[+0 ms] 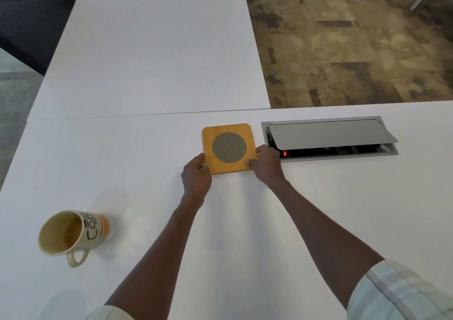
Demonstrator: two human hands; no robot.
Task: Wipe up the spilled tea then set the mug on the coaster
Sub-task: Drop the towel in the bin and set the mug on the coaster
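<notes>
A square wooden coaster with a round woven patch in its middle lies flat on the white table. My left hand grips its near left corner and my right hand grips its near right corner. A cream mug with black lettering and an orange band lies on its side at the near left, its mouth facing me and its handle toward the front edge. A little brown tea sits inside it. I cannot make out spilled liquid on the tabletop, nor any cloth.
An open grey cable box with a raised lid and a red light is set into the table right of the coaster. A second white table adjoins behind. A dark chair stands far left; patterned carpet lies beyond.
</notes>
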